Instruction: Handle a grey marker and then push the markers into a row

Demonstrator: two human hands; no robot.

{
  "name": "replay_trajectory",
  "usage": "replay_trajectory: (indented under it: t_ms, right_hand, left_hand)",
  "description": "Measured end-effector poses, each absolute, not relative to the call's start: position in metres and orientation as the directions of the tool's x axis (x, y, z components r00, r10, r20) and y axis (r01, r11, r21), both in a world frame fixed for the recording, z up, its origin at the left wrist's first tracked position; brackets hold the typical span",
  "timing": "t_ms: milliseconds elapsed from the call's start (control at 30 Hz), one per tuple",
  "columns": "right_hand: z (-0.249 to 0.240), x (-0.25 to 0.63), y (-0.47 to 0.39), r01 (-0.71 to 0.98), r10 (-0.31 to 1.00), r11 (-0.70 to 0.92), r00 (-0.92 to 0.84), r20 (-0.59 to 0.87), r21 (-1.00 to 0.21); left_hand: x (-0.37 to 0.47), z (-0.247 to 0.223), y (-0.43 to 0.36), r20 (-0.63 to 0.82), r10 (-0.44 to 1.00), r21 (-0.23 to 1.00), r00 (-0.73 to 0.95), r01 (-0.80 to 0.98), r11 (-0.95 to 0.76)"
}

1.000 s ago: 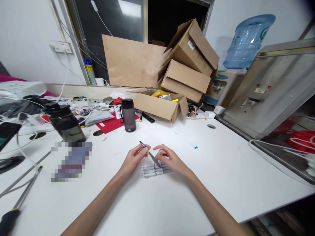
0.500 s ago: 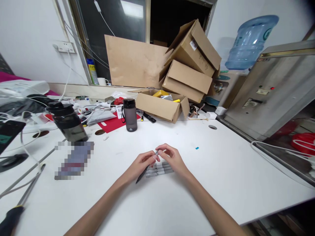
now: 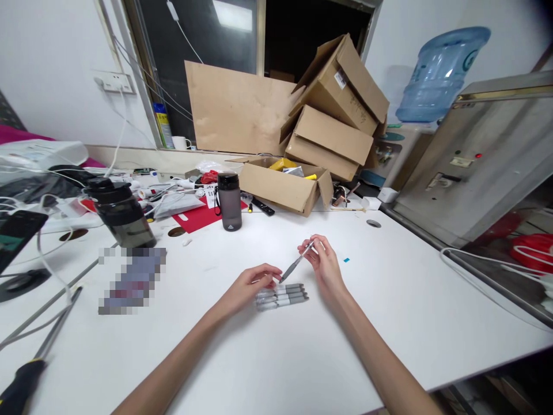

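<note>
White table (image 3: 389, 300), bottle (image 3: 228, 202) behind; right hand (image 3: 326, 265) pinches pen (image 3: 296, 265), left hand (image 3: 250, 285) rests loosely curled on pens (image 3: 283, 297).

Pens — four by my count: one grey pen (image 3: 296, 264) in my right hand (image 3: 325, 266), three pens in a row (image 3: 281, 295) on the white table (image 3: 389, 300) by my left hand (image 3: 249, 286). Dark bottles — two: large bottle (image 3: 120, 213) far left, small bottle (image 3: 228, 202) beyond. Cardboard boxes (image 3: 332, 115) — three, far side.
</note>
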State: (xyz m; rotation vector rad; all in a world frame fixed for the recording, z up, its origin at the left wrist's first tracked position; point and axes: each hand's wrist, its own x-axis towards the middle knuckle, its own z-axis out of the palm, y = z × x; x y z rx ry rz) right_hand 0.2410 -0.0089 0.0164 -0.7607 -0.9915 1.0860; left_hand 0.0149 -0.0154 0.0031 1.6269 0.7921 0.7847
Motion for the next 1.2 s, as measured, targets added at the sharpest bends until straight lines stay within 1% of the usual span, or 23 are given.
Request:
replay_trajectory:
  t_ms: [100, 167, 333, 467, 533, 867, 1033, 1200]
  right_hand:
    - [0.016, 0.245, -0.004, -0.467, 0.948, 0.308, 0.224, 0.227, -0.828]
    - [0.016, 0.248, -0.001, -0.556, 0.954, 0.293, 0.229, 0.196, -0.778]
    - [0.017, 0.253, 0.002, -0.728, 0.981, 0.19, 0.158, 0.109, -0.659]
    - [0.02, 0.253, -0.002, -0.817, 0.987, 0.15, 0.095, 0.126, -0.557]
    - [0.021, 0.253, -0.004, -0.837, 0.986, 0.153, 0.091, 0.142, -0.526]
    - [0.028, 0.254, -0.007, -0.822, 0.981, 0.152, 0.058, 0.184, -0.548]
    - [0.03, 0.253, -0.01, -0.81, 0.977, 0.137, 0.014, 0.215, -0.57]
    - [0.029, 0.255, -0.01, -0.832, 0.974, 0.128, 0.004, 0.224, -0.541]
  left_hand:
    - [0.01, -0.003, -0.01, 0.108, 0.854, 0.981, 0.509, 0.087, -0.176]
    - [0.007, -0.005, -0.007, 0.109, 0.87, 0.982, 0.481, 0.087, -0.17]
    - [0.006, -0.004, -0.005, 0.105, 0.889, 0.982, 0.446, 0.093, -0.163]
    - [0.006, -0.006, -0.003, 0.105, 0.887, 0.984, 0.45, 0.081, -0.158]
    - [0.005, -0.008, -0.002, 0.113, 0.886, 0.984, 0.45, 0.074, -0.164]
    - [0.002, -0.01, 0.002, 0.12, 0.882, 0.98, 0.455, 0.087, -0.178]
    - [0.003, -0.012, 0.001, 0.115, 0.878, 0.977, 0.464, 0.109, -0.185]
    - [0.003, -0.017, 0.0, 0.124, 0.878, 0.961, 0.463, 0.165, -0.222]
